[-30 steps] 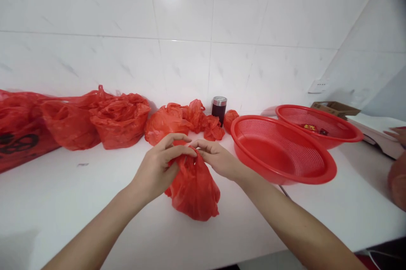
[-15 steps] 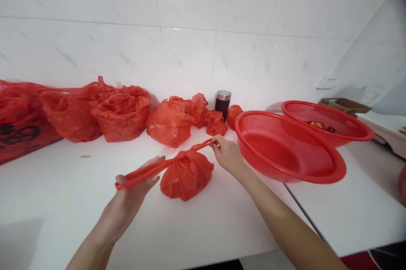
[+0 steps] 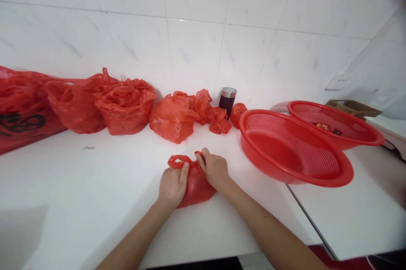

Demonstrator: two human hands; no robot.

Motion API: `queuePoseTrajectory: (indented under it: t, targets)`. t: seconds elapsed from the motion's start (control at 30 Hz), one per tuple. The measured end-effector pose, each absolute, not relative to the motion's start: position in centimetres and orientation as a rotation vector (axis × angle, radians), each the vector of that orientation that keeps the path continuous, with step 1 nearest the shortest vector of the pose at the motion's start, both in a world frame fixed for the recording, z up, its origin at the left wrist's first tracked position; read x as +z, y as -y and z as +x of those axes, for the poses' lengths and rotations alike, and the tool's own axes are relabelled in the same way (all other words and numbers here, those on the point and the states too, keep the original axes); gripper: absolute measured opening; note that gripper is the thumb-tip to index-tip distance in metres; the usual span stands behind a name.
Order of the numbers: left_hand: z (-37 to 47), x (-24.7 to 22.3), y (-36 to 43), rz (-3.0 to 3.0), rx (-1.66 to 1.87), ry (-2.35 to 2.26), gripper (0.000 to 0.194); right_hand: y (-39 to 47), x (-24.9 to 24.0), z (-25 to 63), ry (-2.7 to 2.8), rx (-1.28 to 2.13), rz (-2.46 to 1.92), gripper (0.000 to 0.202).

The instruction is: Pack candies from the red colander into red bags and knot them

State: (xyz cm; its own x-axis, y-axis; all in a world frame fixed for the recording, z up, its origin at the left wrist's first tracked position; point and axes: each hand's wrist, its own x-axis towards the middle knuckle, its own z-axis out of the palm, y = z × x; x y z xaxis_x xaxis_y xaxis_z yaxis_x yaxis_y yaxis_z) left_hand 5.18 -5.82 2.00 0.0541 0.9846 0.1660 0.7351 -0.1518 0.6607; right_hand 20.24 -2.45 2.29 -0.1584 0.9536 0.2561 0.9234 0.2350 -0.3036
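A filled red plastic bag [image 3: 198, 187] rests on the white table in front of me, its contents hidden. My left hand [image 3: 173, 183] is closed on the left side of the bag's gathered top, thumb raised, with a loop of the handle showing above it. On the other side, my right hand [image 3: 215, 168] pinches the right handle near the neck. Both hands are close together over the bag, and parts of its top are covered by my fingers.
Several red plastic bags [image 3: 125, 111] line the wall. A dark cup with a silver lid [image 3: 227, 100] stands among them. Two red colanders [image 3: 285, 177] are at the right; the rear one holds small yellow and dark items. A cardboard box [image 3: 353, 107] lies behind.
My left hand has moved right, from the stretched-out handle to the bag's neck. My right hand has come down closer to the knot. The view has shifted slightly.
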Motion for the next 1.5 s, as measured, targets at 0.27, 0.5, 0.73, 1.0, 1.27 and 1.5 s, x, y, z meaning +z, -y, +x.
queuePoseTrajectory:
  t: [0.27,0.5,0.73,1.0,1.27,1.5]
  targets:
    - [4.5,1.2,1.8,2.075,0.606,-2.015,0.043,-0.1,1.2,22.1,1.996,0.204,-1.826,0.024]
    - [3.2,1.3,1.6,1.900,0.659,-2.077,0.042,-1.1,-0.1,23.7,1.681,0.428,-1.792,0.032]
    - [-1.9,2.1,4.0,1.486,0.916,-1.908,0.035,-1.0,-0.9,24.6,1.407,0.698,-1.572,0.032]
    - [-4.6,6.4,4.7,1.232,0.884,-1.622,0.038,-1.4,-1.7,24.8,1.232,0.942,-1.324,0.035]
    - [2.1,7.8,3.4,2.244,0.984,-1.684,0.037,-0.9,-1.0,24.7,1.081,1.086,-1.166,0.038]
    - [1.0,8.6,2.6,2.097,0.519,-1.681,0.021,-1.1,-0.8,25.4,0.950,1.076,-1.165,0.035]
